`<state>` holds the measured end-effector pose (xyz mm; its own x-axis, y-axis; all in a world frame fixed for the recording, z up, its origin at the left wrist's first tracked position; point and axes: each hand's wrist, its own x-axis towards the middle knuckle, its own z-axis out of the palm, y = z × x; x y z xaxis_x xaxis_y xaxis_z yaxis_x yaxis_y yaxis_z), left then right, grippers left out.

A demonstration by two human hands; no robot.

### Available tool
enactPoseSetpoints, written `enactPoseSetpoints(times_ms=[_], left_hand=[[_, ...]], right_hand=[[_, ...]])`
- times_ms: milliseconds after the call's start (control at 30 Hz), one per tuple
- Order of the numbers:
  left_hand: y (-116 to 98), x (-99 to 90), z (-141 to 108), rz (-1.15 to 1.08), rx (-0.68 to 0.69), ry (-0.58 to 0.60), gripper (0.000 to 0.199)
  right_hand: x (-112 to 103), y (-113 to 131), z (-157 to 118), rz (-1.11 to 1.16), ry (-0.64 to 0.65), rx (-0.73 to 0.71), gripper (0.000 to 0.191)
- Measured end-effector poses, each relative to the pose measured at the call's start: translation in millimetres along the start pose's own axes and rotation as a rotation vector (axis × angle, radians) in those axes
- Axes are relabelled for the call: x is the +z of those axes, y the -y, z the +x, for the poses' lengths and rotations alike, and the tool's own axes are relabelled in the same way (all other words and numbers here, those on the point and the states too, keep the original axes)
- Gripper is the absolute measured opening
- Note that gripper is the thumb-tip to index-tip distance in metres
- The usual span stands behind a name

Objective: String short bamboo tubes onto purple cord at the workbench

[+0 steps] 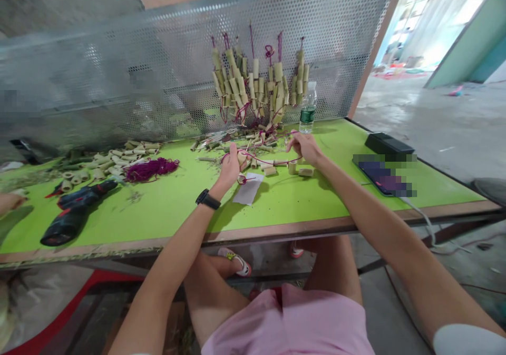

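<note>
My left hand [231, 169], a dark watch on its wrist, is closed on a short bamboo piece [242, 158] above the table. A purple string [272, 164] runs from it in a slack curve to my right hand [307, 147], whose fingers pinch the string near its end. Below my left hand, a white slip of paper [249, 190] lies on the green tabletop, and a loop of string hangs over it. Several cut bamboo pieces [305, 172] lie between and just below my hands. Fingers partly hide what my left hand grips.
Strung bamboo bundles [237, 81] hang on the perforated metal panel [166, 70]. A water bottle [307, 110] stands behind my right hand. Leftward are purple string [152, 169], a bamboo pile [114, 160], a drill [75, 213] and another person's hand [11, 201]. Rightward lie a phone [375, 173] and black box [389, 145].
</note>
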<state>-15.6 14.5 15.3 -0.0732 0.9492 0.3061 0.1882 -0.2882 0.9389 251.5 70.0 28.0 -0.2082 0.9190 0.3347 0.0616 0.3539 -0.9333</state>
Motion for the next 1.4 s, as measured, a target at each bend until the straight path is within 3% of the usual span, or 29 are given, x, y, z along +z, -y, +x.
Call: enactPoseSetpoints(times_ms=[133,267,367,500,600,667,800,967,1133,1400], left_hand=[[-3,1.0,-2,0.044,0.029,0.006,0.084],[-4,1.0,-4,0.102,0.089,0.006,0.083],[-2,-0.2,-6,0.223,0.217,0.039,0.082],[1,2.0,-11,0.389,0.377,0.095,0.080],[2,6.3,-13,0.460,0.454,0.108,0.080],[2,8.7,-14,0.500,0.501,0.097,0.081],[3,10.3,-15,0.561,0.540,0.073,0.081],[4,9.3,-12,0.595,0.538,0.077,0.083],[4,6.9,-10,0.587,0.498,0.018,0.081],[10,4.1,-6,0.562,0.462,-0.064,0.080]], right_hand=[[-1,-6,8,0.126,-0.059,0.095,0.055],[-2,-12,10,0.047,-0.102,0.132,0.041],[-2,-15,8,-0.199,-0.125,-0.082,0.016],[11,-12,-5,-0.519,0.051,-0.401,0.057],[32,-5,-20,-0.637,0.213,-0.550,0.057],[48,-3,-28,-0.665,0.247,-0.609,0.051],[63,-9,-29,-0.616,0.237,-0.636,0.047],[57,-18,-20,-0.396,0.264,-0.581,0.043],[53,-12,-24,-0.594,0.260,-0.581,0.045],[57,-3,-27,-0.782,-0.031,-0.532,0.049]])
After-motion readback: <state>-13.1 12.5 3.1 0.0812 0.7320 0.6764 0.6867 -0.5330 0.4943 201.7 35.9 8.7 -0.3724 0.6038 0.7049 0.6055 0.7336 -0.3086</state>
